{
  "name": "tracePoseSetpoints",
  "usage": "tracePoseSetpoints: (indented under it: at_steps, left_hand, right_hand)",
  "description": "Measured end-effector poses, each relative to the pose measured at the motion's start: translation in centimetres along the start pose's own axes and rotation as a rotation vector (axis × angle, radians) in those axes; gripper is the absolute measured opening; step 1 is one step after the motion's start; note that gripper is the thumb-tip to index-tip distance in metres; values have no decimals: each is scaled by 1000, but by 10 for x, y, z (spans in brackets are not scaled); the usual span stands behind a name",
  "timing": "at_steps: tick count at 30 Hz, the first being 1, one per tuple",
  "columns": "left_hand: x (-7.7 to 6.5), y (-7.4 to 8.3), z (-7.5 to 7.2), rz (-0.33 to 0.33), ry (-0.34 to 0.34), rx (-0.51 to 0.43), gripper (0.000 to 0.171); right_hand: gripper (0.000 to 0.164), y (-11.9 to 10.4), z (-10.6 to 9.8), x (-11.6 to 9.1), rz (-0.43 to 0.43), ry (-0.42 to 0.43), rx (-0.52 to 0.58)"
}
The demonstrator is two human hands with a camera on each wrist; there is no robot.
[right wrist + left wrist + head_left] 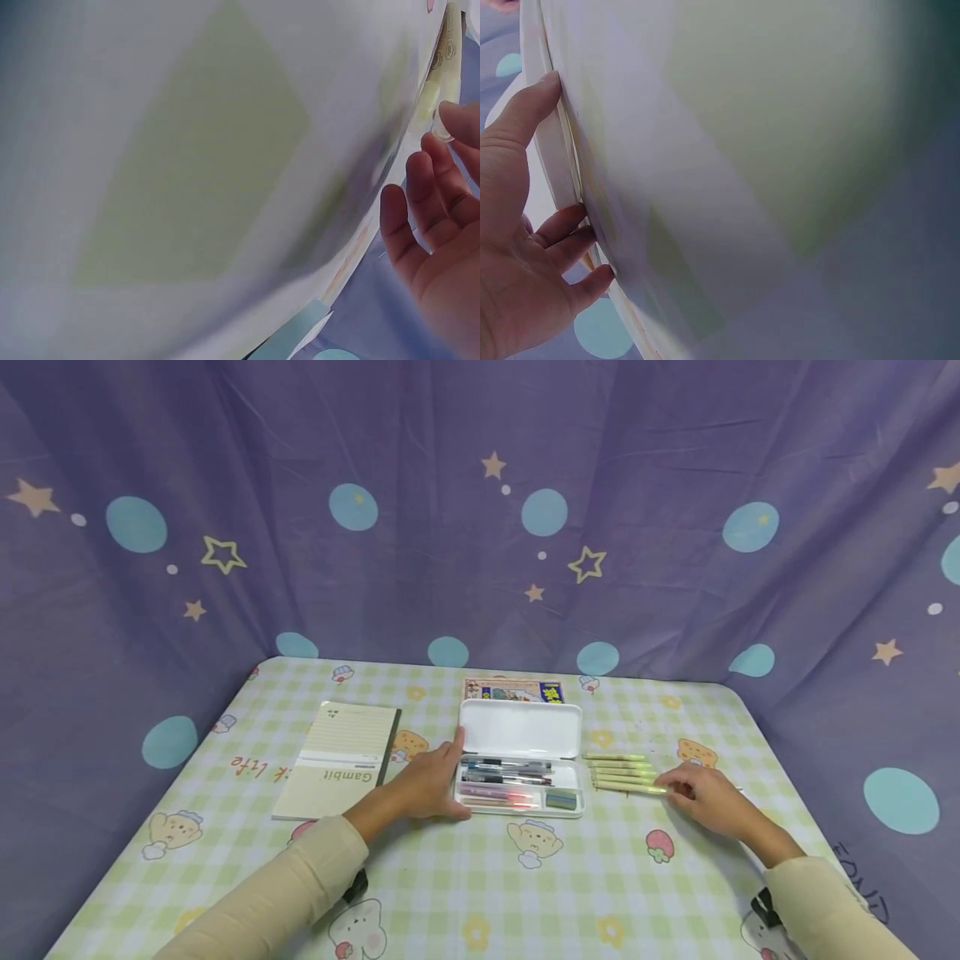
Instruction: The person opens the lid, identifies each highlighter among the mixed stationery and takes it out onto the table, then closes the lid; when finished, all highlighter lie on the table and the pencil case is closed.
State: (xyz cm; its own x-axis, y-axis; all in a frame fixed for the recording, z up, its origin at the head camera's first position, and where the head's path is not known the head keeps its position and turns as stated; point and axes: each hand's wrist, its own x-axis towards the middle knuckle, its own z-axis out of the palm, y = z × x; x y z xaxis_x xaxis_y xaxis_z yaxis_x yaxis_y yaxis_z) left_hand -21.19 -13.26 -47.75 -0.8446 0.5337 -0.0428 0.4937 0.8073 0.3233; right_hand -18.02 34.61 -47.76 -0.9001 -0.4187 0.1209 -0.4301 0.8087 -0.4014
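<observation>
A white pencil case point(522, 729) lies with its lid folded back, away from me. Inside are several pens point(510, 766), pinkish pens point(491, 793) and a small dark green block point(561, 799). My left hand point(429, 781) rests along the left side of the case, fingers spread, thumb near the front corner. To the right of the case, several pale yellow-green pens point(618, 766) lie side by side in a row. At the right end of the nearest pen point(626, 787), my right hand point(702, 797) pinches it with thumb and forefinger; the other fingers curl loosely in the right wrist view.
A cream notebook point(337, 760) marked Gambit lies to the left of the case. Behind the lid a printed colourful sheet point(513, 688) is partly hidden. A checked cloth point(420, 893) covers the table, and a purple curtain point(450, 593) hangs behind it.
</observation>
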Motion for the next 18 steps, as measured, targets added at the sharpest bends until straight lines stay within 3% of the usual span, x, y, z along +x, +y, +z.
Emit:
tracePoseSetpoints:
  at_steps: [9, 18]
  left_hand:
    - [1, 0, 0, -12, -12, -12, 143]
    - [1, 1, 0, -12, -7, -3, 143]
  right_hand:
    - [23, -5, 0, 1, 40, 36, -36]
    - [22, -7, 1, 4, -3, 63, -25]
